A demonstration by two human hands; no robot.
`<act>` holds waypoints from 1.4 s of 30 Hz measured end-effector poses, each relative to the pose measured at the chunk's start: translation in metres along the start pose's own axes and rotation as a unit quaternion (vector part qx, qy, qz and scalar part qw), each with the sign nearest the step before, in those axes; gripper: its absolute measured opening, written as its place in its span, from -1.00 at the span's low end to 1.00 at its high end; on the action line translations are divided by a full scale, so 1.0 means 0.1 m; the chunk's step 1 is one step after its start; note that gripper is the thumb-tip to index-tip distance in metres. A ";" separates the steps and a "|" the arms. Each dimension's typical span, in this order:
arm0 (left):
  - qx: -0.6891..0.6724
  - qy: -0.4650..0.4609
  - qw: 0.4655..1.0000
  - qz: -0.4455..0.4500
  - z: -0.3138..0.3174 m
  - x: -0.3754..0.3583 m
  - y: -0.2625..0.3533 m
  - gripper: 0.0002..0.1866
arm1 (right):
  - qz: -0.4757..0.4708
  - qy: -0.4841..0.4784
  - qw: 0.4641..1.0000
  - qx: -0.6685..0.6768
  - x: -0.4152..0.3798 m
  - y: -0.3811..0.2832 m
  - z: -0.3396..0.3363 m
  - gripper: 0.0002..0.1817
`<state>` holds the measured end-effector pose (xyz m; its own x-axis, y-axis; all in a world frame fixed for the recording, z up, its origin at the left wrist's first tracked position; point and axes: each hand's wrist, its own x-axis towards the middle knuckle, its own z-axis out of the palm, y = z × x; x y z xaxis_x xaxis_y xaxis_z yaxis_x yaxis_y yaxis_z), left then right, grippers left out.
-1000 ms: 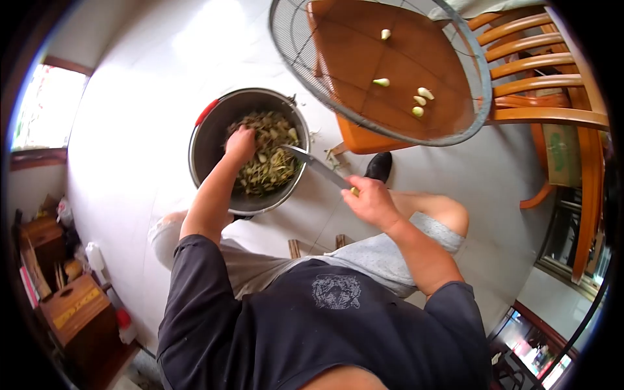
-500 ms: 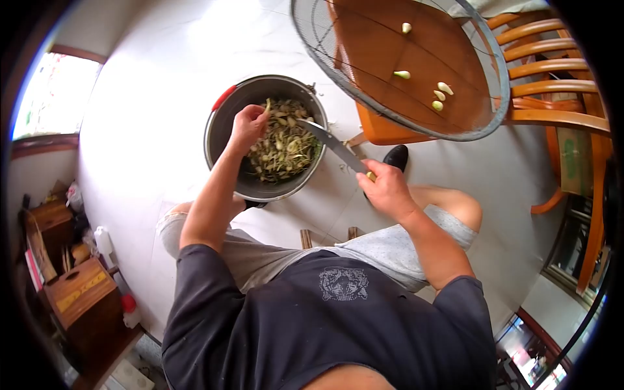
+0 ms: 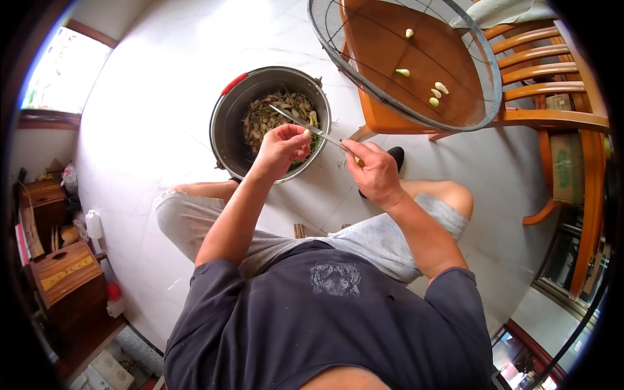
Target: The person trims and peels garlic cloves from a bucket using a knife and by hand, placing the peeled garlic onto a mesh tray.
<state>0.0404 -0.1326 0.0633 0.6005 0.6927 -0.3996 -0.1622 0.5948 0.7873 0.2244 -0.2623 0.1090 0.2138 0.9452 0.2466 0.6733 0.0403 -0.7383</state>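
My right hand [image 3: 374, 170] is closed round the handle of a long knife [image 3: 294, 117], its blade pointing up and left over the bucket. My left hand [image 3: 284, 149] pinches a small pale onion-like bulb [image 3: 312, 119] against the blade; the fingers hide part of it. Below both is a deep metal bucket [image 3: 223, 130] with a red handle grip. Inside lies a heap of similar bulbs with dry stalks [image 3: 265, 123]. Several peeled white bulbs [image 3: 441, 88] rest in a round wire-mesh sieve [image 3: 484, 68] to the upper right.
The sieve sits on a wooden chair [image 3: 539, 91] with a slatted back. A shoe [image 3: 396, 156] shows beyond the right hand, near the chair leg. Wooden boxes [image 3: 68, 273] and a white bottle [image 3: 94, 224] stand at the left. The floor [image 3: 156, 117] is pale tile.
My left hand has come out of the bucket, back and to the right, up to the knife. My right hand has moved slightly up and left, bringing the blade to the bulb.
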 end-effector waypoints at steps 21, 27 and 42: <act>0.047 -0.057 0.997 -0.016 0.26 0.04 -0.13 -0.93 | -0.023 -0.006 0.996 -0.090 -0.20 0.17 -0.13 -0.74; 0.012 -0.096 0.994 -0.040 0.23 0.10 -0.23 -0.86 | 0.053 -0.006 0.995 -0.085 -0.35 0.35 -0.15 -0.77; -0.189 -0.048 0.980 -0.041 0.16 0.15 -0.36 -0.81 | 0.160 0.000 0.986 0.055 -0.19 0.27 -0.20 -0.77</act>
<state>0.0678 -0.1503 0.0372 0.6917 0.6052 -0.3941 -0.3771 0.7680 0.5176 0.2530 -0.2856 0.0967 0.4023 0.9155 -0.0098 0.4913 -0.2249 -0.8414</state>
